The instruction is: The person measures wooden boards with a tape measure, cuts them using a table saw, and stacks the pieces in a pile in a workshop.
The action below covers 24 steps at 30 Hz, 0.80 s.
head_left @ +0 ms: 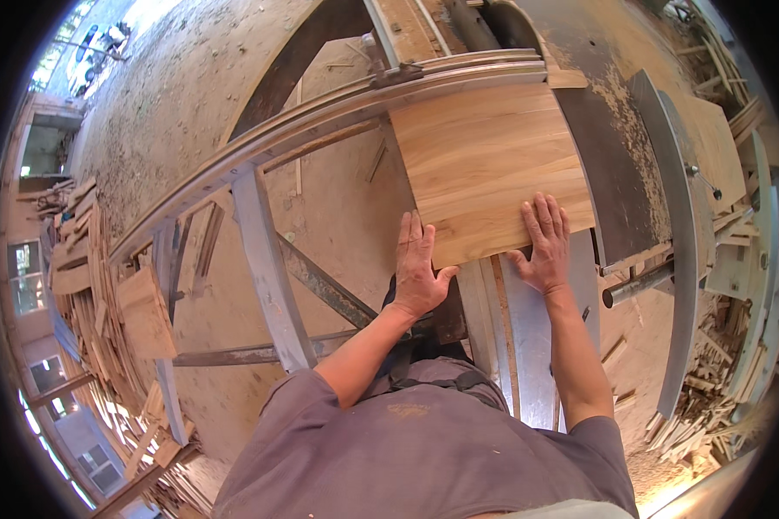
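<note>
A square panel of pale wood lies flat on the bed of what looks like a sliding table saw. Its far edge is against a long metal fence. My left hand rests at the panel's near left corner, fingers stretched along the left edge and thumb apart. On the near right part of the panel lies my right hand, fingers flat on its top and thumb at the near edge. Neither hand is wrapped round anything. No saw blade can be made out.
A curved-looking metal rail runs along the right of the dark machine top, which is strewn with sawdust. A grey frame leg stands at left. Scrap wood piles line the left side, with more offcuts at right.
</note>
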{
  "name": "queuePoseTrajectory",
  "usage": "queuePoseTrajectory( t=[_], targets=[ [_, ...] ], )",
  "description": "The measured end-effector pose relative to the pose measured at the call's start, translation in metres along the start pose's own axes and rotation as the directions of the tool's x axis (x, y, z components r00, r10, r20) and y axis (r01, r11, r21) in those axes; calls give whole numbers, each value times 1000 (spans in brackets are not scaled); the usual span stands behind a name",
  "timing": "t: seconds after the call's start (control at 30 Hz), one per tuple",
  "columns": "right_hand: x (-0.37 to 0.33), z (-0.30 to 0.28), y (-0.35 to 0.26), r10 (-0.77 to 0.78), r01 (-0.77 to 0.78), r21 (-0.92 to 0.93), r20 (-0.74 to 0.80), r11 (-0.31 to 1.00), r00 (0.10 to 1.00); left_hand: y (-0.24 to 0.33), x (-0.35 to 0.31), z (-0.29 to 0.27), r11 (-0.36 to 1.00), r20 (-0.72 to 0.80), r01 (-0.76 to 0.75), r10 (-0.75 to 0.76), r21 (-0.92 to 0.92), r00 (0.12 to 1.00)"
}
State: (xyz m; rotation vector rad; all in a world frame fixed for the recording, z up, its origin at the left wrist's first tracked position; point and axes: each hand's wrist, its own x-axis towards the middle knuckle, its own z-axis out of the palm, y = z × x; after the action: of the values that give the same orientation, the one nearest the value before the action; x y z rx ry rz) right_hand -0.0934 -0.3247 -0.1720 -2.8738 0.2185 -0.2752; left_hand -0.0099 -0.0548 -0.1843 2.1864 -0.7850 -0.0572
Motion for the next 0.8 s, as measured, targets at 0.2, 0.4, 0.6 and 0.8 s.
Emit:
queuePoseTrajectory(
  t=[0.2, 0.4, 0.6, 0.8],
  targets=[
    [-7, 0, -1, -65, 67, 37, -61, 997, 996, 7, -4, -5, 996, 3, 51, -51, -74, 999],
    [8, 16, -8, 124, -113, 96, -119, 989, 985, -12, 33, -48, 971, 85, 100, -83, -217, 993],
    [37, 11, -36, 160, -137, 117, -218, 984, 963, -14, 200, -84, 966, -273, -218, 249, 139, 929],
    [36, 13, -35, 162, -142, 102, -214, 985, 963, -14, 315, -88, 823, 254, -160, 19, 545, 967]
  ],
)
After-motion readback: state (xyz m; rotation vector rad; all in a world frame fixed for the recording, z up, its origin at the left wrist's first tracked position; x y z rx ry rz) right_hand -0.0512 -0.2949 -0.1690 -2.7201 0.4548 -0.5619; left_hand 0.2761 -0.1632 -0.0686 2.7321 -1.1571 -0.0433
